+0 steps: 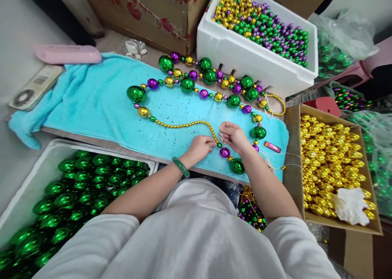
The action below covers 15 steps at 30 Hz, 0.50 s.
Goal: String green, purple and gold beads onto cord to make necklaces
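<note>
Bead loop (187,85) stretches left to right; hands (199,147) at its near side

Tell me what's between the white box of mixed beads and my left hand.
From the box toward your left hand, the head view shows rows of green, purple and gold beads, then blue towel, then a string of small gold beads.

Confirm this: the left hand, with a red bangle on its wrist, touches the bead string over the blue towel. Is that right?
Not quite: the bangle is green, as the head view shows. The left hand does touch the bead string over the blue towel.
</note>
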Tool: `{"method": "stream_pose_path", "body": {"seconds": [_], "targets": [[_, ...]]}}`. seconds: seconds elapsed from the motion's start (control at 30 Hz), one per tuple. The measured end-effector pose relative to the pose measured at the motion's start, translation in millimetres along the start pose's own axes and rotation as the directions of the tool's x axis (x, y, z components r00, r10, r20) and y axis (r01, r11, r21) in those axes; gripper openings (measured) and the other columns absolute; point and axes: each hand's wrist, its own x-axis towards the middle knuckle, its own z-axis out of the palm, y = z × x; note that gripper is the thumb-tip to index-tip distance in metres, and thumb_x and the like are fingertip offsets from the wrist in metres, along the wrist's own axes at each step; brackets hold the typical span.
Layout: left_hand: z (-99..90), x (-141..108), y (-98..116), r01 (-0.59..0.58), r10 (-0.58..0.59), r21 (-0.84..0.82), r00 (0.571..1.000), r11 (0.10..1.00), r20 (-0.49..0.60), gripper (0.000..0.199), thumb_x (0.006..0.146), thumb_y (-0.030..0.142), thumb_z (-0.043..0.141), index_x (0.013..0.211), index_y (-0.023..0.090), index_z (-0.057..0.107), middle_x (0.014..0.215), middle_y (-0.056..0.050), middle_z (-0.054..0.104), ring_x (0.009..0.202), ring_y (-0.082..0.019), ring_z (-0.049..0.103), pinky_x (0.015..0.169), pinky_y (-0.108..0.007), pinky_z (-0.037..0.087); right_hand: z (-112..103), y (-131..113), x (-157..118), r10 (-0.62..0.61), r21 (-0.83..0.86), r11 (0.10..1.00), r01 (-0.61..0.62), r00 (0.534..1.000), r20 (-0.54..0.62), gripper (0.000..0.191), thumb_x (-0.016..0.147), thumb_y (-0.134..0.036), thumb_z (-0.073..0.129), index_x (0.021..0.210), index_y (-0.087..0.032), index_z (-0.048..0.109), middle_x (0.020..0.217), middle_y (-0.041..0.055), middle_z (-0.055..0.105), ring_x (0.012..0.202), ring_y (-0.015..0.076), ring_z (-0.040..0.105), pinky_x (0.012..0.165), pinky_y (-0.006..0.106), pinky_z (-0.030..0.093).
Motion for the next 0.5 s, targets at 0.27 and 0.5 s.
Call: {"method": "stream_pose_path", "body": {"seconds": [0.27, 0.5], "targets": [[-4.3, 1, 2, -0.254, 0.273, 0.423, 0.962, 0.869, 0.017, 0.015, 0.08, 0.014, 0.056, 0.07, 0.019, 0.067, 0.075, -0.004, 0.069, 0.075, -0.02, 0.06, 0.07, -0.029, 0.042, 1, 4, 9, 0.039, -0.052, 0.998, -0.044, 0.996, -0.083, 0.036, 0.06, -0.033, 0.073, 0.069, -0.021, 0.04, 0.044, -0.0115, 0.031, 0.034, 0.0034, 0.025, 0.037, 0.018, 0.01], [2.9, 3, 0, -0.201, 0.218, 0.612, 0.975, 0.765, 0.047, 0.021, 0.084, 0.014, 0.046, 0.079, 0.018, 0.065, 0.088, -0.008, 0.07, 0.087, -0.023, 0.062, 0.075, -0.031, 0.043, -9, 5, 22, 0.132, -0.02, 0.99, -0.136, 0.98, -0.15, 0.036, 0.06, -0.025, 0.071, 0.068, -0.022, 0.036, 0.041, -0.0123, 0.029, 0.032, 0.0036, 0.023, 0.035, 0.017, 0.011]]}}
